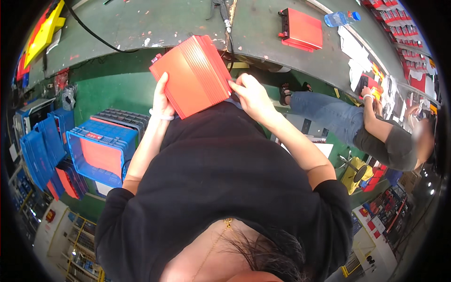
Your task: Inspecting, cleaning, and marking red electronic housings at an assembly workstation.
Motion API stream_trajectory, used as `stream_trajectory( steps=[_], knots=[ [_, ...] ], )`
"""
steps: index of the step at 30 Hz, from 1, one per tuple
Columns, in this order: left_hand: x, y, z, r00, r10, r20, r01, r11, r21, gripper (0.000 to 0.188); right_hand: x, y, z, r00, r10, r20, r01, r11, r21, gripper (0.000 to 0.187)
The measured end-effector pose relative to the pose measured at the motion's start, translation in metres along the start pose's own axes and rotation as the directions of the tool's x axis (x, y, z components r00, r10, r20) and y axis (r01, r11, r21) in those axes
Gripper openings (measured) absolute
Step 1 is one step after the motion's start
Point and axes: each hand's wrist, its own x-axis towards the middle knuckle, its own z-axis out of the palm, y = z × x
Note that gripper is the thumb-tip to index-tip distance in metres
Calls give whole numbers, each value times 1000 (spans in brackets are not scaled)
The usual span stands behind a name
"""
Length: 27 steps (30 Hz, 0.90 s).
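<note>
One red case (188, 77), left hand (162, 99) clasping left side, right hand (253, 97) pinching right edge

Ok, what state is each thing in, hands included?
Left hand: gripping the held box's left side
Right hand: fingers at its right edge, grip unclear
Held red box: off the bench, turned askew
Second red box: resting on the bench, unheld
Bottle: capped
Blue crate: open, something red inside
</note>
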Motion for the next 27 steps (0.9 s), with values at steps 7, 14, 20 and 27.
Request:
stream_trajectory(
  steps=[7,14,20,27],
  knots=[
    [13,17,1,989,146,-5,-144,973,-183,63,-60,53,-63,898,432,81,-428,902,-58,34],
    [25,27,7,941,158,300,-69,956,-287,69,-18,82,-74,763,622,175,-463,336,820,19],
    [25,18,22,928,162,336,-54,950,-308,70,27,59,-43,803,548,-234,-459,819,343,12],
    [22,11,25,943,196,269,-132,962,-238,74,76,-37,-93,897,410,-166,-161,652,741,14]
  ],
)
